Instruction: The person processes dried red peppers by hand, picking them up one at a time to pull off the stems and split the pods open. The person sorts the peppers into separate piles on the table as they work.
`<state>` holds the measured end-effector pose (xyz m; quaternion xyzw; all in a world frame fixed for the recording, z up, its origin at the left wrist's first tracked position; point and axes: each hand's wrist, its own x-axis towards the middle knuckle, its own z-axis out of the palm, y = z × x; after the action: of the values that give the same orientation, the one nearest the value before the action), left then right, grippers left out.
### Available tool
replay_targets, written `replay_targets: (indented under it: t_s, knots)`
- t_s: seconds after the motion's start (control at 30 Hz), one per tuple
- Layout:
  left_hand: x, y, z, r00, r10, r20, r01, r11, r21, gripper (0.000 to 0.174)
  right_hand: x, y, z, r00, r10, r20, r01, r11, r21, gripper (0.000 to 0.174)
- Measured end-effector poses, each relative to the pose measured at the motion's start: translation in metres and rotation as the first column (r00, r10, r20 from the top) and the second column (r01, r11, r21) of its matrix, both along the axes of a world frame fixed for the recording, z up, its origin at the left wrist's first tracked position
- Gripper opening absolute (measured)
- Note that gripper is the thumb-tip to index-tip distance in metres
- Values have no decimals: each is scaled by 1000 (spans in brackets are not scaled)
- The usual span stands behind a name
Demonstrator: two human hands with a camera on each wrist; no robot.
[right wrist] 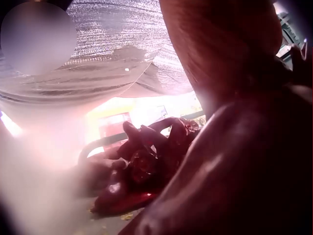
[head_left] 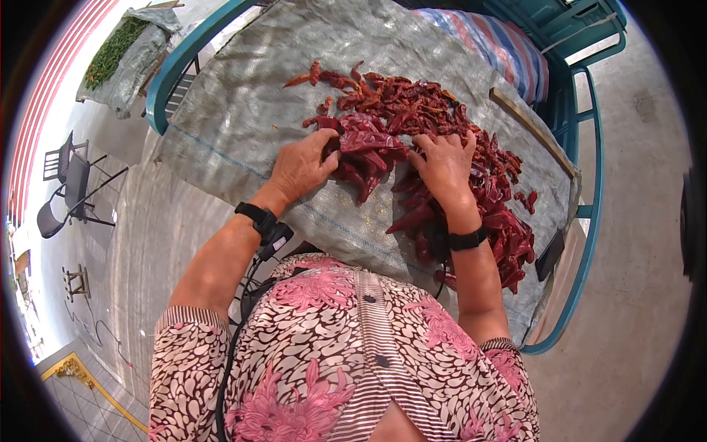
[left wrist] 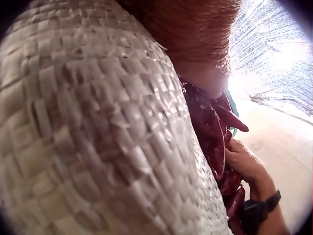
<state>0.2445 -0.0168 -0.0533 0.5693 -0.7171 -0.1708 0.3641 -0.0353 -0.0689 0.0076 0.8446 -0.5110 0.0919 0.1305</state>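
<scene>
In the head view my left hand [head_left: 303,166] grips a bunch of large, dark red dried peppers [head_left: 362,151] from its left side, thumb toward me. Opposite it, my right hand [head_left: 447,169] lies over the pepper pile with fingers spread, its thumb and forefinger near the bunch's right edge. What lies under its fingertips is hidden, so I cannot tell if it pinches a pepper. More big glossy peppers [head_left: 508,239] lie beside the right wrist. Behind the hands spreads a heap of smaller, shrivelled red peppers [head_left: 398,96]. Peppers [left wrist: 212,137] also hang below the left hand in the left wrist view.
A grey woven sheet [head_left: 243,96] covers the work surface, framed by a teal metal rail [head_left: 589,243]. A wooden strip [head_left: 534,132] lies at right, near a striped bag [head_left: 508,51]. Chairs [head_left: 77,184] and a heap of green produce [head_left: 118,51] stand to the left.
</scene>
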Motion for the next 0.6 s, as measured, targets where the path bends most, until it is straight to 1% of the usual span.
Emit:
replay_targets:
  t_s: [0.03, 0.07, 0.13, 0.23, 0.33, 0.43, 0.53, 0.6]
  knots:
    - [0, -1, -2, 1000, -1, -1, 1, 999, -36, 37, 0, -1, -1, 1000, 12, 28, -12, 1000, -8, 23]
    - [0, -1, -4, 1000, -2, -3, 2, 998, -70, 37, 0, -2, -2, 999, -14, 39, 13, 1000, 21, 23]
    - [-1, 0, -2, 1000, 0, 6, 0, 997, -75, 38, -1, -6, -3, 996, -67, 57, 63, 995, 83, 22]
    - [-1, 0, -3, 1000, 6, 9, -5, 996, -93, 38, -7, -11, -10, 982, -123, 144, 107, 987, 118, 20]
    - [-1, 0, -2, 1000, 6, 10, -5, 996, -90, 38, -11, -13, -12, 967, -181, 182, 150, 973, 174, 18]
    - [-1, 0, -2, 1000, 5, 13, -4, 997, -80, 38, -7, -10, -10, 978, -111, 175, 99, 992, 74, 18]
    - [-1, 0, -2, 1000, 6, 14, -5, 997, -75, 38, -5, -13, -13, 972, -172, 159, 152, 980, 130, 19]
    - [-2, 0, -3, 1000, 8, 16, -6, 997, -76, 38, -7, -14, -8, 942, -221, 251, 178, 967, 185, 20]
